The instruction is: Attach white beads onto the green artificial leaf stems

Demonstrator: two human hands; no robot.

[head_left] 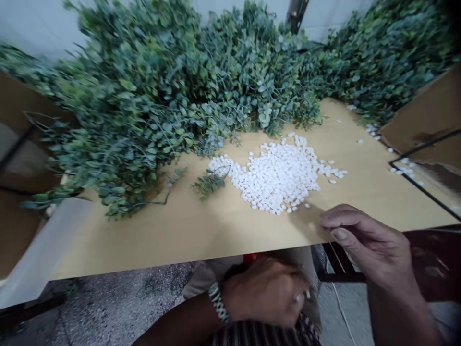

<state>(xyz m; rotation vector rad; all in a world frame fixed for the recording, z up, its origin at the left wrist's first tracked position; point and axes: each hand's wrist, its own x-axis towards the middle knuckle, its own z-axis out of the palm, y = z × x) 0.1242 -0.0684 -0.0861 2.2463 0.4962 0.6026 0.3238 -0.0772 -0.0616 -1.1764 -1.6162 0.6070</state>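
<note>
My left hand point(268, 290), with a metal watch on the wrist, is low by my lap below the table edge, its fingers curled closed; what they hold is hidden. My right hand point(363, 238) rests at the near edge of the table, fingers pressed together in a pinch, with nothing visible in them. Just beyond it lies a heap of small white beads point(279, 175) on the pale wooden table point(162, 235). A short green sprig point(209, 183) lies left of the heap.
Large piles of artificial green foliage point(162, 96) cover the back and left of the table. Brown cardboard point(428, 115) stands at the right with stray white beads near it. A white sheet point(43, 250) hangs off the left corner. Grey floor shows below.
</note>
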